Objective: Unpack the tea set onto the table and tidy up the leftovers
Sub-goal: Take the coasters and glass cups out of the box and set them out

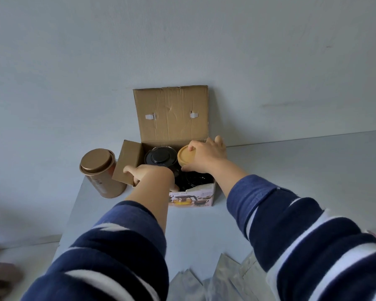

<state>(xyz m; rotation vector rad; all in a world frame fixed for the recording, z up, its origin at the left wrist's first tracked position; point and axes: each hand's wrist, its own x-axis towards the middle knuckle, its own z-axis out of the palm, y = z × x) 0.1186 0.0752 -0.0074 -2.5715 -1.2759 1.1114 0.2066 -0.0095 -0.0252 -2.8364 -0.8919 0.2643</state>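
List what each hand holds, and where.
Right hand: round tan wooden lid, gripped at its rim. Left hand: brown cardboard box, by its side flap.

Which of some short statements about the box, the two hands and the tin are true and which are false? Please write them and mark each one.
1. The cardboard box is open, with its big flap standing up. True.
2. The right hand holds a black lid. False: it grips a round tan wooden lid.
3. The left hand holds the box's side flap. True.
4. The copper tin stands inside the box. False: it stands on the table, to the left of the box.
5. The teapot's black lid shows inside the box. True.
6. The box lies on its side. False: it stands upright, opening upward.
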